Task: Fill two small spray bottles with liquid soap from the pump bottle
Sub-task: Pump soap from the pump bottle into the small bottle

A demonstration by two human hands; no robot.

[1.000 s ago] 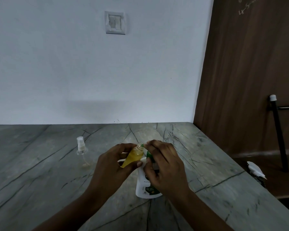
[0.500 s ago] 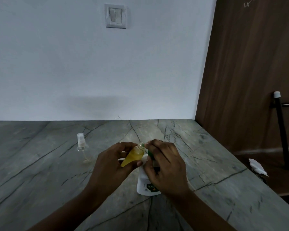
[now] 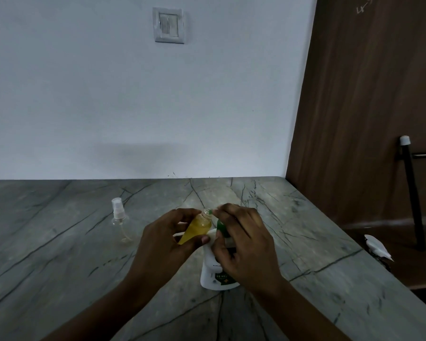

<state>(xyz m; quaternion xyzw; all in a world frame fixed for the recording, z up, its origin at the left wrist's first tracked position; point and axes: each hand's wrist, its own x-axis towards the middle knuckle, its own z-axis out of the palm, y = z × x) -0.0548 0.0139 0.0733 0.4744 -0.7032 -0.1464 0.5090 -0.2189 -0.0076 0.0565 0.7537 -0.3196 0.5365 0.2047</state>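
Note:
My left hand [image 3: 165,244] grips a small clear spray bottle [image 3: 197,228] with yellow soap in it. The bottle is tilted and its open neck points up to the right, against the pump's nozzle. My right hand [image 3: 244,244] is closed over the green pump head [image 3: 221,226] of the white pump bottle [image 3: 213,276], which stands on the grey stone counter [image 3: 59,254]. Most of the pump is hidden under my fingers. A second small clear spray bottle [image 3: 119,219] with its white sprayer on stands apart at the left.
The counter meets a white wall at the back and a brown wooden panel [image 3: 367,107] at the right. Its right edge drops off diagonally. A black pole with a white cap [image 3: 412,193] and a white scrap [image 3: 378,247] lie beyond that edge.
Both hands hold the same grips on the small bottle and the pump. Only the camera has shifted slightly; the scene sits a little differently in the frame.

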